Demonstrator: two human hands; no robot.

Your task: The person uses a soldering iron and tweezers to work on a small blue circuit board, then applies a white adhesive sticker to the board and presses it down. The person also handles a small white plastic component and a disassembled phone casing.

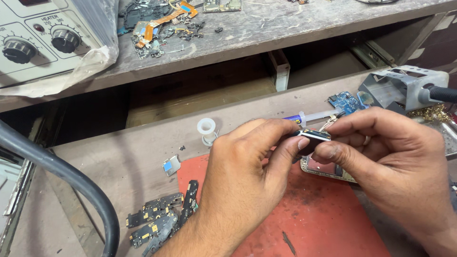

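Held part: a small dark rectangular part [314,135] sits between both hands, above the red mat [314,219].
Left hand: the left hand [243,176] has its fingers pinched on the left end of the part.
Right hand: the right hand [390,162] has its fingers pinched on the right end.
Under the hands: a phone frame [323,169] lies on the mat.
Near left: several dark circuit boards [159,219] lie on the counter [124,157].
Far: a white spool [206,129] and a syringe [309,116] lie just behind the hands.
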